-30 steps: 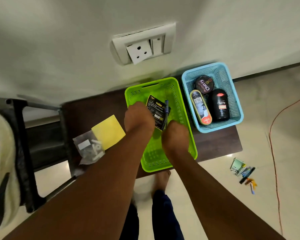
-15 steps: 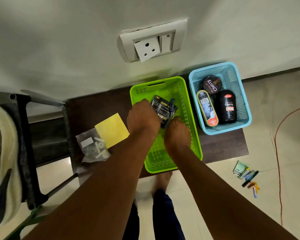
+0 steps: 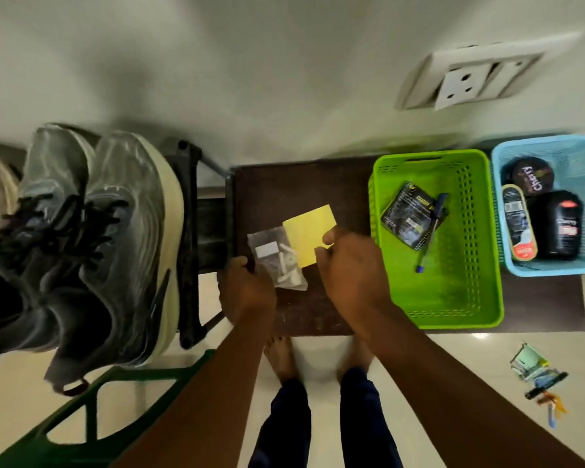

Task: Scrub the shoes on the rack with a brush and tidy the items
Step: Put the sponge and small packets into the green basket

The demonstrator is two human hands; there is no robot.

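Your right hand [image 3: 348, 275] pinches the near corner of the flat yellow pad [image 3: 309, 236] on the dark wooden table [image 3: 301, 187]; your left hand [image 3: 245, 292] curls its fingers onto the crinkled clear plastic bag [image 3: 276, 261] of small white parts beside it. The perforated green basket [image 3: 480, 251] holds a black packet [image 3: 411, 216] and a pen [image 3: 431, 228]. Grey mesh shoes [image 3: 92, 238] sit on the black rack [image 3: 190, 238] to your left
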